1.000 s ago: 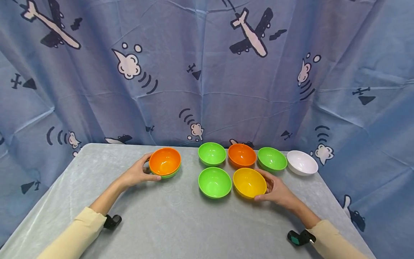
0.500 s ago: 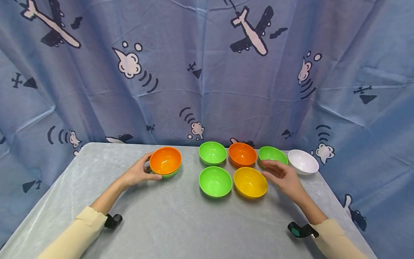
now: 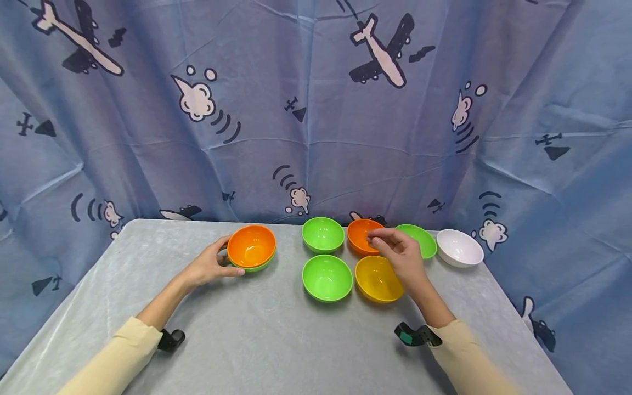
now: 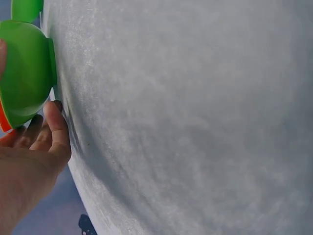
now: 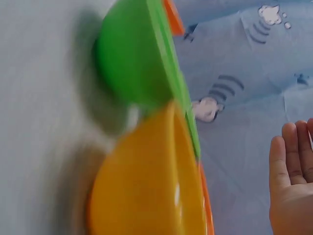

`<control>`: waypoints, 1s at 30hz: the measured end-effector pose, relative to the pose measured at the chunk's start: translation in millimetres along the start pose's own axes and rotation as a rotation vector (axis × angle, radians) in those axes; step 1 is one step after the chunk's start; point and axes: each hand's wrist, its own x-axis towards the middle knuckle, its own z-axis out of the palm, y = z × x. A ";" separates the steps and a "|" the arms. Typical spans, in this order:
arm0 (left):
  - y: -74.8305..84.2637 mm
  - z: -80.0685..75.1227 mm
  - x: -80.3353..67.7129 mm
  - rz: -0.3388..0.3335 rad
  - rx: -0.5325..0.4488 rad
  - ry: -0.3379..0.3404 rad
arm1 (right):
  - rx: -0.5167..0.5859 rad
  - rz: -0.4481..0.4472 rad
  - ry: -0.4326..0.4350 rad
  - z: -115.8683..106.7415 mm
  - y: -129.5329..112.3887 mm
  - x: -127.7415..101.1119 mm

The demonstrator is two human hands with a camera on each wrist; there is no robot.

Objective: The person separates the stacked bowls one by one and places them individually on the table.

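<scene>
Nearest the person, two cream sleeves reach out over the grey table (image 3: 276, 334). Further out, the left hand (image 3: 209, 266) cups the side of a stacked pair of bowls, an orange bowl (image 3: 251, 246) nested in a green one (image 4: 27, 73), with the thumb against the near wall and the fingers curled round the far side. To the right, the right hand (image 3: 397, 253) hovers above the yellow bowl (image 3: 376, 278) with fingers loosely bent and holding nothing, its fingertips over the second orange bowl (image 3: 359, 235). Left of the yellow bowl sits a green bowl (image 3: 327, 277). Behind them, two more green bowls (image 3: 323, 234) (image 3: 419, 237) and a white bowl (image 3: 460, 247) line the far edge, before a blue airplane-print curtain (image 3: 316, 109).
</scene>
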 end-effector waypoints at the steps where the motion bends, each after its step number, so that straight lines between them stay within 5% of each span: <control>1: -0.6 0.2 -0.4 0.001 -0.004 -0.001 | 0.024 -0.002 0.000 6.7 -1.0 2.2; 9: -3.7 1.2 -0.5 -0.004 -0.034 0.015 | 0.222 -0.024 -0.056 62.1 -9.0 18.1; 23: -3.2 1.0 -3.4 -0.005 -0.064 0.020 | 0.289 0.068 -0.105 155.3 -18.2 19.2; 30: -3.1 1.1 -2.1 0.011 -0.056 0.023 | 0.215 0.084 -0.107 190.5 -16.7 3.2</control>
